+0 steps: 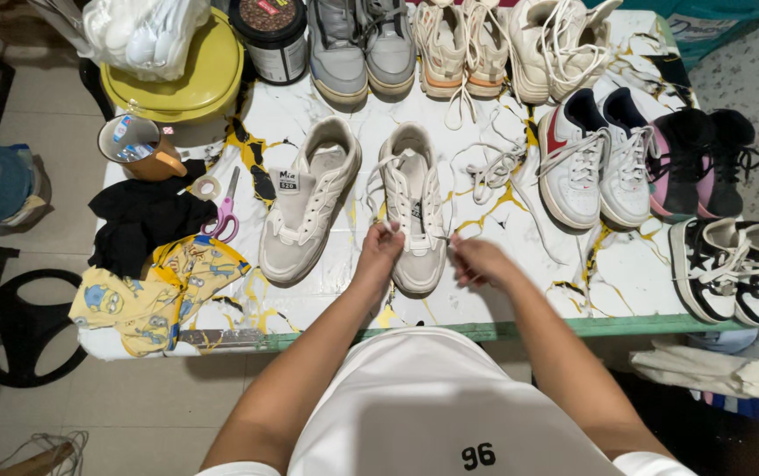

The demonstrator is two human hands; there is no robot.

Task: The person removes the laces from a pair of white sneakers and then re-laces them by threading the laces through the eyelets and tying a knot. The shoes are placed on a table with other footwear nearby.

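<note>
White marbled table (635,282) w/ yellow veins, green front edge, crowded w/ pairs of sneakers. Left hand (379,251) pinches lace at near end of cream shoe (415,207), centre-front of table, toe pointing away. Right hand (478,262) just right of shoe, fingers closed on white lace (503,176) that trails off toward back right. Matching shoe (310,203) lies just left, unlaced. Pink scissors (225,216), tape roll (205,188), black cloth (141,220) further left.

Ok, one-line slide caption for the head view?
Left hand and right hand work the lace of a white sneaker on a table crowded with shoes.
</note>
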